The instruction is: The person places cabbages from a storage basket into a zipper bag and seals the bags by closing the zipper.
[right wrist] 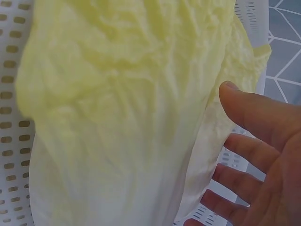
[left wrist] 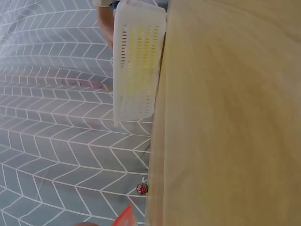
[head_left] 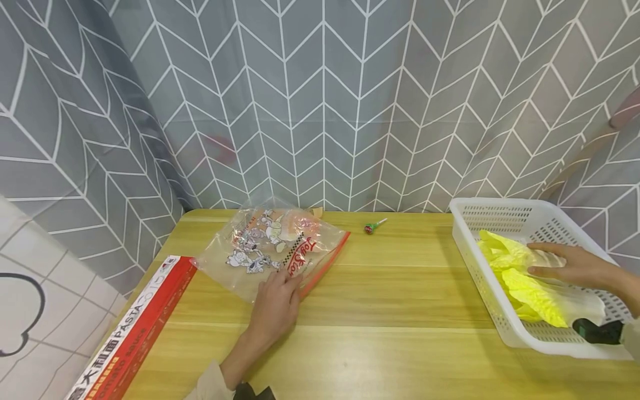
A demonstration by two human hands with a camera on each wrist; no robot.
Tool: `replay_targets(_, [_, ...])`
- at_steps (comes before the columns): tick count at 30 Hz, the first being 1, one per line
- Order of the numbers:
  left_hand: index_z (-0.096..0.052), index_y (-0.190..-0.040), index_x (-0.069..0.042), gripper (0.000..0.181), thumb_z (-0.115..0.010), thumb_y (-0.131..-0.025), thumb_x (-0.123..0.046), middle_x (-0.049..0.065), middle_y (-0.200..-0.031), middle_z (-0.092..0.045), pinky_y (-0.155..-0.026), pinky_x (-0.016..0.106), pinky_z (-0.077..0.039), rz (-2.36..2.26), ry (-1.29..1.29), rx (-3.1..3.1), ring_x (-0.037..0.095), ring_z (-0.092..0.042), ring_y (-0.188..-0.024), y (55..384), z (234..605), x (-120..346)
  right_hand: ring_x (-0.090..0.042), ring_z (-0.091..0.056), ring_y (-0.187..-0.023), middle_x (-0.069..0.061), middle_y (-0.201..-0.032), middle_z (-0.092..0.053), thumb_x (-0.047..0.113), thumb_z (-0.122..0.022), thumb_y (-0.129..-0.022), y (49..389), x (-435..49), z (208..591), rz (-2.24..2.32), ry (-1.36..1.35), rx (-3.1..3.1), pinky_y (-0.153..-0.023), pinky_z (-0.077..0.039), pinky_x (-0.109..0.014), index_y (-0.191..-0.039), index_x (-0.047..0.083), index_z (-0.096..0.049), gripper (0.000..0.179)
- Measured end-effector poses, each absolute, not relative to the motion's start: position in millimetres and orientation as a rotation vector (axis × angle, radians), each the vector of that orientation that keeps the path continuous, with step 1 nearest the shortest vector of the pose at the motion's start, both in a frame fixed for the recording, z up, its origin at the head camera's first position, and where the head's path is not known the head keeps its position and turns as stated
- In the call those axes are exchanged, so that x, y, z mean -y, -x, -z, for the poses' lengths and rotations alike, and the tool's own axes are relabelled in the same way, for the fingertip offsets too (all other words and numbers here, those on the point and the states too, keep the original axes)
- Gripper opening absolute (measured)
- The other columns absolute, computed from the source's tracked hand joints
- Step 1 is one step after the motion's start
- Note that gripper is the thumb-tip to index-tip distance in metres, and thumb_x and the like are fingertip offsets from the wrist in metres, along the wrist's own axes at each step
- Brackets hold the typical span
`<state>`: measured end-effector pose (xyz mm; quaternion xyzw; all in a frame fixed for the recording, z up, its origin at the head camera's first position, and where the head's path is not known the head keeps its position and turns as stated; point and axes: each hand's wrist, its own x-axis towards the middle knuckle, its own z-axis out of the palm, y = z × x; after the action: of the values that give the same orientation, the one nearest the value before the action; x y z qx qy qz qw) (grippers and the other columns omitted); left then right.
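Observation:
A clear zip bag (head_left: 272, 241) with cartoon print and a red zip edge lies on the wooden table. My left hand (head_left: 277, 303) rests on its near side, fingertips on the plastic by the zip. In the left wrist view only a bit of the red zip edge (left wrist: 125, 216) shows. Yellow-white napa cabbage leaves (head_left: 537, 297) lie in a white perforated basket (head_left: 477, 297). My right hand (head_left: 582, 266) reaches into it over the leaves. In the right wrist view, its thumb and spread fingers are at the edge of a rear leaf (right wrist: 207, 155), beside a large front leaf (right wrist: 113, 108).
A red and white pasta box (head_left: 135, 328) lies along the table's left edge. Toward the back lies a lollipop (head_left: 370, 228) with a green and red wrapper. A grey patterned curtain (head_left: 320, 111) hangs behind the table (head_left: 380, 333).

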<state>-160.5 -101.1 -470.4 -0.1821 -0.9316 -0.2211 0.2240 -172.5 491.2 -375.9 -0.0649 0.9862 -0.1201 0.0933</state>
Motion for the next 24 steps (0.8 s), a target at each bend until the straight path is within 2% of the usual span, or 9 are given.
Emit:
replay_targets(3, [-0.079,-0.106,-0.008,0.019,-0.071,-0.089,-0.009,0.003,-0.089,-0.07,-0.065,0.028,-0.039,0.585,0.488,2.599,0.018,-0.058,-0.079,159.0,470.1,99.9,-0.074,-0.039,-0.118,-0.054,-0.14,-0.033,0.042,-0.064,-0.098,172.4,-491.1,376.6,0.349,0.196,-2.928,-0.082,-0.041,-0.08,-0.142,-0.015,-0.04,0.076])
replay_targets(6, [-0.079,-0.101,-0.009,0.014,-0.071,-0.089,-0.01,0.007,-0.096,-0.075,-0.066,0.032,-0.045,0.582,0.478,2.607,0.022,-0.063,-0.082,158.1,469.6,99.1,-0.074,-0.038,-0.119,-0.053,-0.141,-0.032,0.042,-0.063,-0.098,172.1,-490.3,376.3,0.342,0.193,-2.926,-0.083,-0.041,-0.08,-0.143,-0.015,-0.04,0.077])
replay_targets(12, [-0.078,-0.093,-0.013,0.007,-0.077,-0.086,-0.015,0.004,-0.095,-0.076,-0.067,0.036,-0.046,0.564,0.472,2.627,0.022,-0.063,-0.083,157.7,470.0,100.6,-0.073,-0.04,-0.118,-0.053,-0.14,-0.034,0.045,-0.063,-0.098,173.0,-492.4,376.6,0.317,0.182,-2.923,-0.083,-0.042,-0.079,-0.142,-0.015,-0.041,0.077])
replay_targets(17, [-0.08,-0.095,-0.018,0.011,-0.081,-0.084,-0.022,-0.001,-0.094,-0.075,-0.071,0.035,-0.043,0.543,0.467,2.668,0.02,-0.06,-0.086,157.5,470.1,101.3,-0.074,-0.039,-0.119,-0.053,-0.141,-0.033,0.046,-0.062,-0.098,173.9,-494.0,377.4,0.307,0.186,-2.916,-0.082,-0.041,-0.08,-0.142,-0.014,-0.04,0.077])
replay_targets(21, [-0.081,-0.095,-0.019,0.012,-0.082,-0.083,-0.018,-0.002,-0.092,-0.075,-0.074,0.038,-0.045,0.551,0.483,2.637,0.021,-0.061,-0.088,157.6,469.8,101.9,-0.074,-0.038,-0.119,-0.053,-0.141,-0.032,0.044,-0.062,-0.098,173.6,-494.9,378.6,0.312,0.202,-2.921,-0.082,-0.039,-0.082,-0.143,-0.014,-0.04,0.077])
replay_targets(24, [-0.081,-0.095,-0.02,0.015,-0.082,-0.082,-0.013,0.0,-0.096,-0.077,-0.08,0.043,-0.047,0.564,0.497,2.585,0.024,-0.065,-0.095,158.1,470.1,103.1,-0.074,-0.038,-0.119,-0.053,-0.14,-0.033,0.043,-0.064,-0.097,174.2,-495.2,380.2,0.322,0.215,-2.93,-0.083,-0.038,-0.083,-0.143,-0.014,-0.04,0.077])
